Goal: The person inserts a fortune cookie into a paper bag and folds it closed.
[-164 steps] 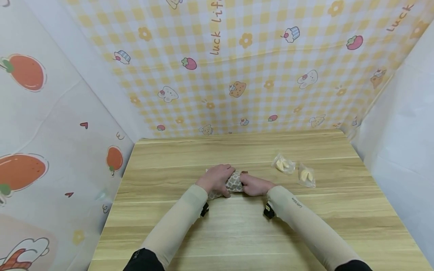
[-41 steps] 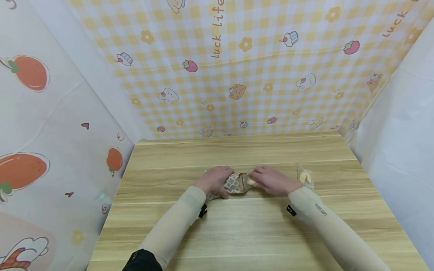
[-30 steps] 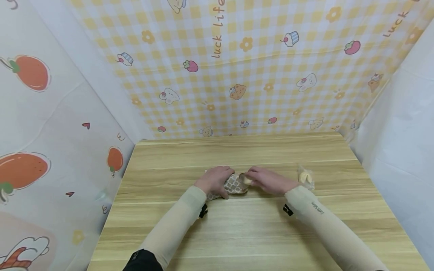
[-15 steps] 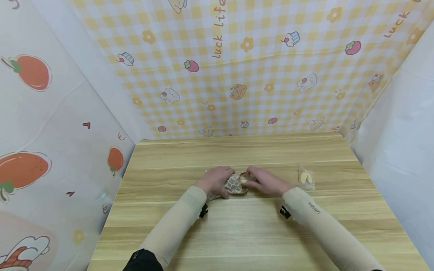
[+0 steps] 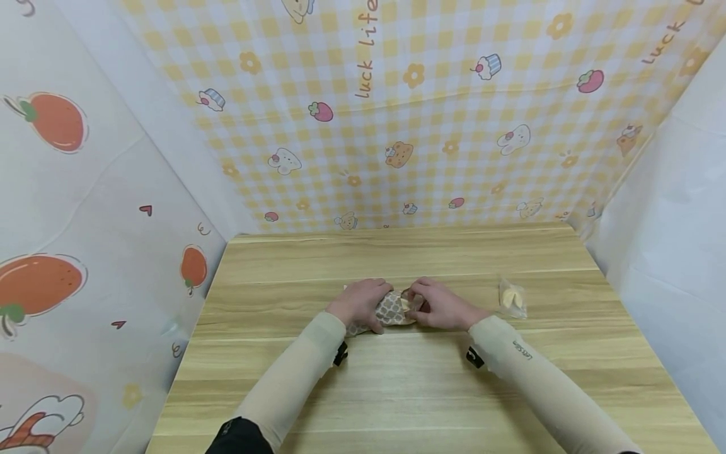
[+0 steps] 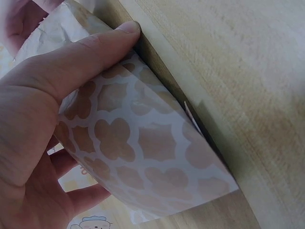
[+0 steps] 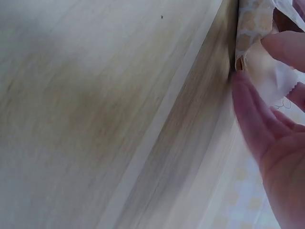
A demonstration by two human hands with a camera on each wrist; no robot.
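A paper bag with a tan-and-white lattice print (image 5: pixel 390 309) lies on its side on the table, its mouth facing right. My left hand (image 5: pixel 358 302) grips it from above; in the left wrist view the thumb (image 6: pixel 90 52) presses across the patterned paper (image 6: pixel 133 143). At the mouth, my right hand (image 5: pixel 443 306) holds a fortune cookie (image 5: pixel 405 304) in a clear wrapper, partly inside the bag. In the right wrist view thumb and fingers lie on either side of the wrapped cookie (image 7: pixel 261 64). What else the bag holds is hidden.
Another wrapped fortune cookie (image 5: pixel 512 299) lies on the wooden table (image 5: pixel 397 391), right of my right hand. A yellow checked cloth (image 5: pixel 368 176) backs the table, and pale sheets hang at both sides.
Earlier two wrapped cookies lay at the right; one is now at the bag's mouth in my right hand. That hand has shifted left and its fingers have spread slightly. The left hand stays put.
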